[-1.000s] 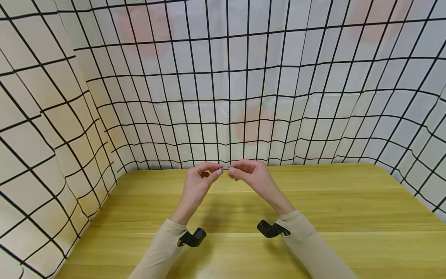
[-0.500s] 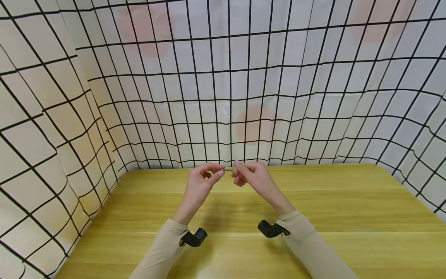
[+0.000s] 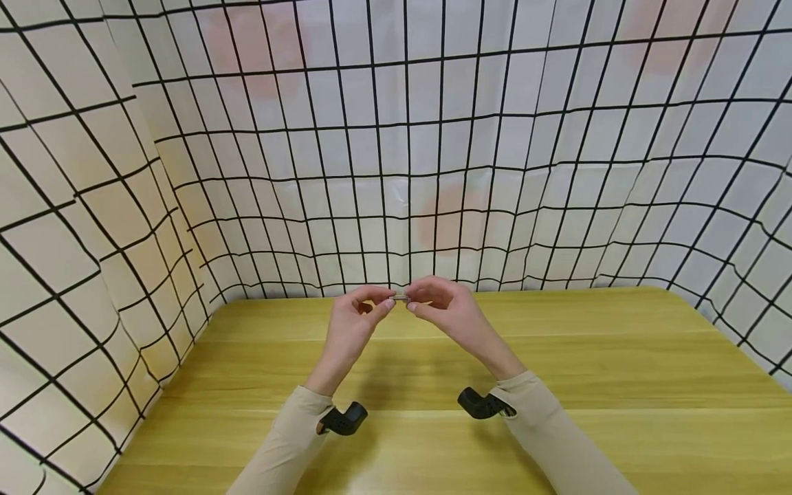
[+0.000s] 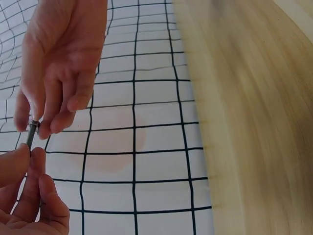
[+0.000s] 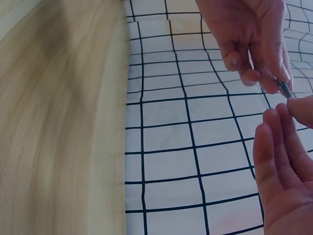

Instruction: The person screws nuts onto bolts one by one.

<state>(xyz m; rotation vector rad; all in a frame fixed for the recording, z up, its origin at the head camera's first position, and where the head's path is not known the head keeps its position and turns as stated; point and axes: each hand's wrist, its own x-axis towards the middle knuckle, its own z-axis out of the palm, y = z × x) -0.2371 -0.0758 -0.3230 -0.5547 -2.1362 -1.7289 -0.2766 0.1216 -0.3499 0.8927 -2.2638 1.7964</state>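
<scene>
A small metal bolt (image 3: pixel 401 298) spans the short gap between my two hands, held above the table. My left hand (image 3: pixel 351 326) pinches one end between thumb and forefinger. At the other end are the thumb and fingertips of my right hand (image 3: pixel 456 316), which pinch it loosely. Ridges like a screw thread show on the bolt (image 5: pixel 286 90) in the right wrist view. From the left wrist, the bolt (image 4: pixel 32 133) looks like a thin grey shaft with a wider part near the right hand. Fingers cover both of its ends.
A wooden table (image 3: pixel 588 371) lies beneath the hands. White sheeting (image 3: pixel 346 151) with black grid lines rises behind it and along both sides. Each sleeved forearm carries a black wrist mount (image 3: pixel 346 419).
My right thumb was raised half a second ago and more of the bolt showed; now the thumb is lower and the fingers have shifted up along the bolt's end. The left hand hardly moves.
</scene>
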